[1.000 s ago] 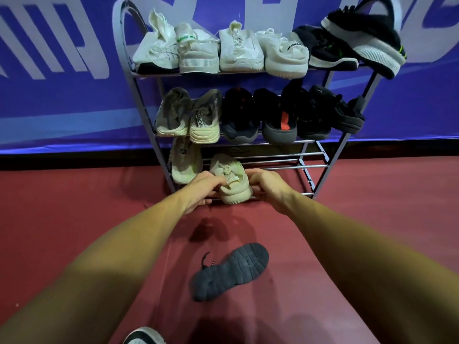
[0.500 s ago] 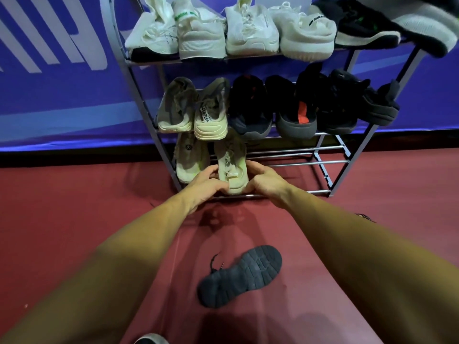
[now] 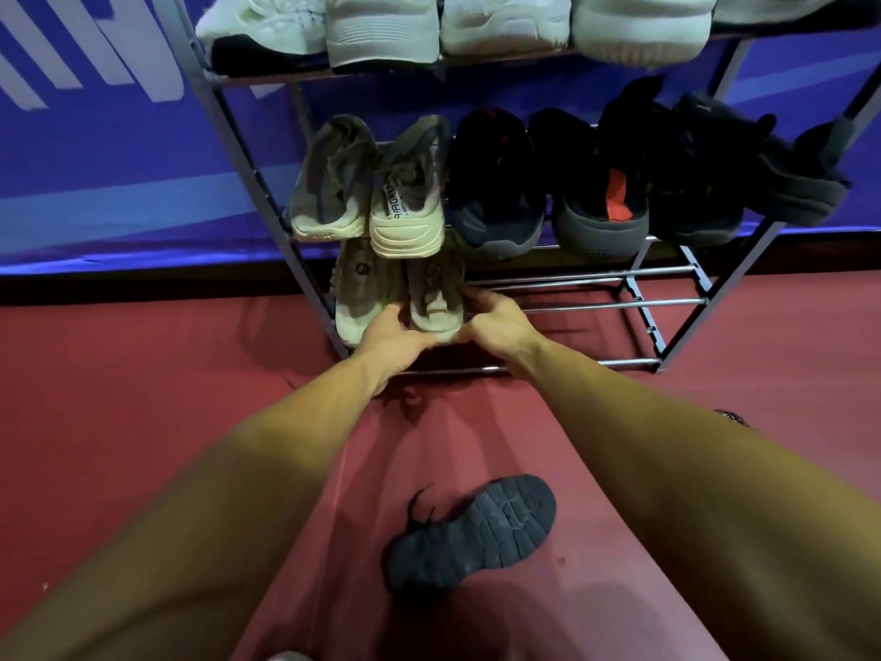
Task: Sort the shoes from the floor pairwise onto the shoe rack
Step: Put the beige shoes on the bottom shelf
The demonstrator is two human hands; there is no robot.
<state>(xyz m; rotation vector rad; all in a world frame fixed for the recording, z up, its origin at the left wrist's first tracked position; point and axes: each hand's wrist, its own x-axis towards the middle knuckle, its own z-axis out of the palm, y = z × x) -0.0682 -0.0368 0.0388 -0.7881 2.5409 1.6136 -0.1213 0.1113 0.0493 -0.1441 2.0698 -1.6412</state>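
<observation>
1. Beige shoe [image 3: 436,298]: on the bottom shelf of the shoe rack [image 3: 667,302], near the left end, toe pointing in, heel at the front edge.
2. Moved since a second ago. Back then, tipped up at the front edge and only partly on. Now pushed in deeper and lying straight.
3. Sits right beside the other beige shoe [image 3: 364,298], side by side, touching or almost touching; hard to tell which. Looks like a pair made.
4. Far out in front and low down: left hand [image 3: 395,338], at the heel and left side of the shoe, fingers curled around, holding on.
5. Reaching out just the same: right hand [image 3: 500,322], thumb on top, fingers round the right side of the same shoe. Holding too, not let go yet.
6. Both arms long and straight, coming together at the shoe like a V.
7. For the job: this pair nearly done. Only letting go left, probably.
8. Lying on the floor [image 3: 143,374]: a dark shoe [image 3: 472,534], sole up, between the two arms, well apart from the rack. Also a tiny bit of another shoe [image 3: 732,416] peeking out behind the right arm. More to sort, by the look of things.
9. Bare bars on the bottom shelf to the right of the beige pair. Maybe a good spot for the next pair.
</observation>
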